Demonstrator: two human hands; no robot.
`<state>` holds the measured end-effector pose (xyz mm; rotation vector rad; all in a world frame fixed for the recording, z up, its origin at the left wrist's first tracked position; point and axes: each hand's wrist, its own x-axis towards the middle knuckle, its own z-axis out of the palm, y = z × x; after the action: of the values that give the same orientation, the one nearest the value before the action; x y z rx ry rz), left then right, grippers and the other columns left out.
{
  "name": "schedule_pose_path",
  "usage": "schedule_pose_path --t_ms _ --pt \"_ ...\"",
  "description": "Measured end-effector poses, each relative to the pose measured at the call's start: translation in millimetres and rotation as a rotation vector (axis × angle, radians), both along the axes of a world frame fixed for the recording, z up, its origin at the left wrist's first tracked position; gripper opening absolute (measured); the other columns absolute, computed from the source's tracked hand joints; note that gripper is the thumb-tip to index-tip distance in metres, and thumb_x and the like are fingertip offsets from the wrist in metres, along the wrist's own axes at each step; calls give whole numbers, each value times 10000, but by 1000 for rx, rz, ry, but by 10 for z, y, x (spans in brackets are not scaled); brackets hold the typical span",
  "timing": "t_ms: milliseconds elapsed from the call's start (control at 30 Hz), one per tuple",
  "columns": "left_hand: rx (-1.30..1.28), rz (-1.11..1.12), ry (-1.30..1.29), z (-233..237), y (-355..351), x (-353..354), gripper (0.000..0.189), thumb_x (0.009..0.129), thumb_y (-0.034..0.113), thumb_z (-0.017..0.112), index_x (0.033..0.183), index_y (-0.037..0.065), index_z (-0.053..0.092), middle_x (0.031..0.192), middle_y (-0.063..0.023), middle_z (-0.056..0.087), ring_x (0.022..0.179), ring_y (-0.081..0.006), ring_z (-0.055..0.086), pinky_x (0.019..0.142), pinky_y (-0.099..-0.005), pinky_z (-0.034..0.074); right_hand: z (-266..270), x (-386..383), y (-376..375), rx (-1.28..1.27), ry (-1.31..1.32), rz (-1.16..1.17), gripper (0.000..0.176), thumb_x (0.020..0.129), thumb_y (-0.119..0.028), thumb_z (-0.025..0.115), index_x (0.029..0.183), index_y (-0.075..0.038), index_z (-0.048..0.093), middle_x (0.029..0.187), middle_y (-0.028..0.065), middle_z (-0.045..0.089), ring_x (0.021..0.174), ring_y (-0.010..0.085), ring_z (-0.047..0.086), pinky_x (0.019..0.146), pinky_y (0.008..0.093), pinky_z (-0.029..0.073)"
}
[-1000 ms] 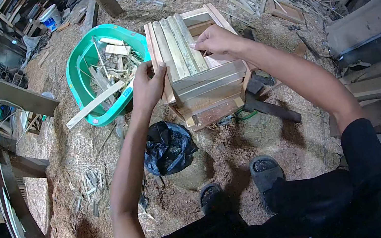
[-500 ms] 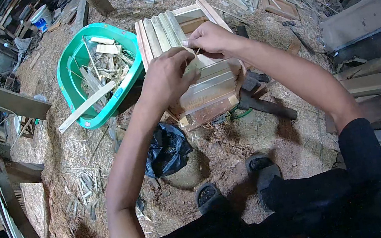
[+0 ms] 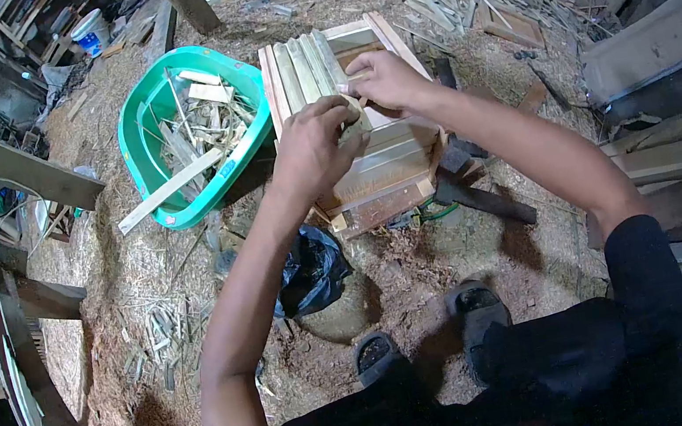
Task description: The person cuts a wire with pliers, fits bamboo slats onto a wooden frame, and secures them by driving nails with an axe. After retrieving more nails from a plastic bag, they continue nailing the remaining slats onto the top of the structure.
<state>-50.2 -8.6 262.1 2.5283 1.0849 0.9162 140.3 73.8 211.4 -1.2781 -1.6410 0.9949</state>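
One wooden box (image 3: 379, 173) in front of me; slats (image 3: 305, 71), at least three, cover its top from the left edge, gap open toward the far right corner. My left hand (image 3: 316, 141) is over its near edge, toward the left corner, fingers curled; can't tell if gripping. My right hand (image 3: 387, 82) is at the slats' right side, thumb and forefinger drawn together; can't tell on what. One green tub (image 3: 138, 111) just beside the box's left edge, holds wood scraps (image 3: 206, 93), uncountable; one long strip (image 3: 172, 189) crosses its near left rim. One black bag (image 3: 314, 271), mouth open, contents too dark. Two sandals (image 3: 477, 303).
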Motion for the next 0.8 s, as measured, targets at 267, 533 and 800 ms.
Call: schedule_pose_path --t_ms 267,533,800 --pt "-6 23 60 30 -21 -12 250 807 215 740 967 26 715 1072 -160 684 983 -346 658 878 -419 525 79 8 16 -26 -22 63 448 812 -182 798 1187 8 646 970 135 720 745 184 689 712 328 543" --pt "-29 -17 90 92 48 -20 217 790 199 747 929 32 726 982 -141 695 919 -331 664 841 -410 530 250 -6 -64 -128 -92 85 355 886 -73 724 1200 32 594 960 92 682 794 125 650 676 272 533" --pt "-9 27 118 61 -23 -21 280 807 252 738 996 51 692 969 -126 660 932 -342 626 840 -438 496 -10 9 76 38 65 122 377 841 -173 775 1138 13 634 755 90 684 654 133 631 588 296 491"
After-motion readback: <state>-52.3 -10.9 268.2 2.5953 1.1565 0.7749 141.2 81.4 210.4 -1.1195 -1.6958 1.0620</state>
